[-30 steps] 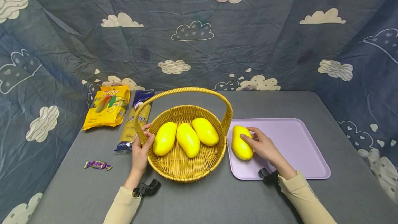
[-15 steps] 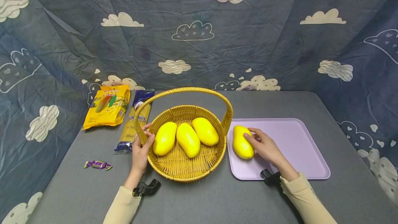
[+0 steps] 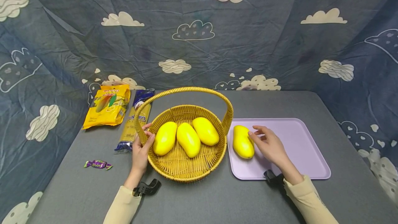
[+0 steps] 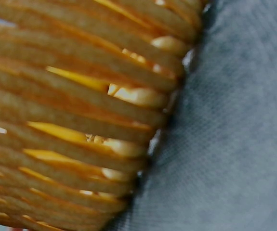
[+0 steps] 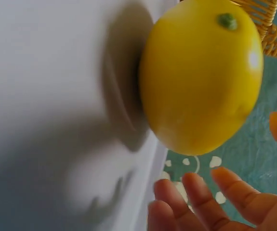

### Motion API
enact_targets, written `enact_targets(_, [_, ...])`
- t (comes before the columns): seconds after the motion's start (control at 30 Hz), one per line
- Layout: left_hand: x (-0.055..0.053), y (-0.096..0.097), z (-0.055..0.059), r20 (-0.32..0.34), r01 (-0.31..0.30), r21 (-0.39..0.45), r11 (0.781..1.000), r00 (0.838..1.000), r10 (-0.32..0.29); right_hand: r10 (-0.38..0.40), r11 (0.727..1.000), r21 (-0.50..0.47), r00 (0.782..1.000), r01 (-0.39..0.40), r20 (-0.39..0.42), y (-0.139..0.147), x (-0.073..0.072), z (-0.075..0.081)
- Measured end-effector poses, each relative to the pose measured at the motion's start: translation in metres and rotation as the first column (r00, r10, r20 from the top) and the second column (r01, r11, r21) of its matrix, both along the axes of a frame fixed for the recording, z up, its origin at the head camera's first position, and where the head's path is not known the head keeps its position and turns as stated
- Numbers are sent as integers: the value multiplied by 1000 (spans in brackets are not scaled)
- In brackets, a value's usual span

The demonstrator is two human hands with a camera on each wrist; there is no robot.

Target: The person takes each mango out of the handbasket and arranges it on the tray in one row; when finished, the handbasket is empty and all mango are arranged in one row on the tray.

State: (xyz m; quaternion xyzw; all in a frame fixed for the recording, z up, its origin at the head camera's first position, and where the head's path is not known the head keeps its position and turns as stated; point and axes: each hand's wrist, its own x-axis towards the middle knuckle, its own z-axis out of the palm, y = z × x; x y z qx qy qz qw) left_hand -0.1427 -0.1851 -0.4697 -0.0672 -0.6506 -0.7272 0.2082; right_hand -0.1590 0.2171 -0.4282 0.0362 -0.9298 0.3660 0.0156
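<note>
My left hand (image 3: 140, 153) holds the yellow wicker basket (image 3: 186, 172) at its left rim, thumb on the rim beside the handle base. Three yellow mangoes (image 3: 188, 140) lie inside the basket. A fourth mango (image 3: 243, 142) lies on the left end of the lilac tray (image 3: 298, 148). Just right of that mango is my right hand (image 3: 271, 146), with spread fingers. In the right wrist view a gap shows between the fingertips (image 5: 196, 185) and the mango (image 5: 201, 82). The woven basket side (image 4: 80, 110) fills much of the left wrist view, and the left fingers are mostly hidden there.
A yellow candy bag (image 3: 107, 106) and a blue-ended pasta packet (image 3: 133, 123) lie at the back left. A purple wrapped candy (image 3: 98, 164) sits nearer the front. A cloud-patterned cloth (image 3: 199, 54) hangs behind the grey table (image 3: 199, 203).
My right hand has let go of the mango on the tray and drawn back a little to the right. The left hand and the basket stay where they were.
</note>
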Motion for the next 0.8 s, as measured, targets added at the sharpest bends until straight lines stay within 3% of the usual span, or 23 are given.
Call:
enact_targets(0.17, [0, 0, 0, -6, 1, -1, 1000, 1000, -1, -26, 1000, -19, 990, 23, -139, -2, 4, 3])
enact_targets(0.4, [1, 0, 0, 7, -8, -15, 1000, 1000, 8, -35, 998, -54, 935, 17, -353, -12, 13, 14])
enact_targets(0.6, [1, 0, 0, 19, -12, -27, 1000, 1000, 12, 1, 993, -108, 895, -55, -447, -27, 22, 27])
enact_targets(0.8, [2, 1, 2, 11, -10, -20, 1000, 1000, 10, 97, 984, -78, 847, -160, -522, -46, 27, 38])
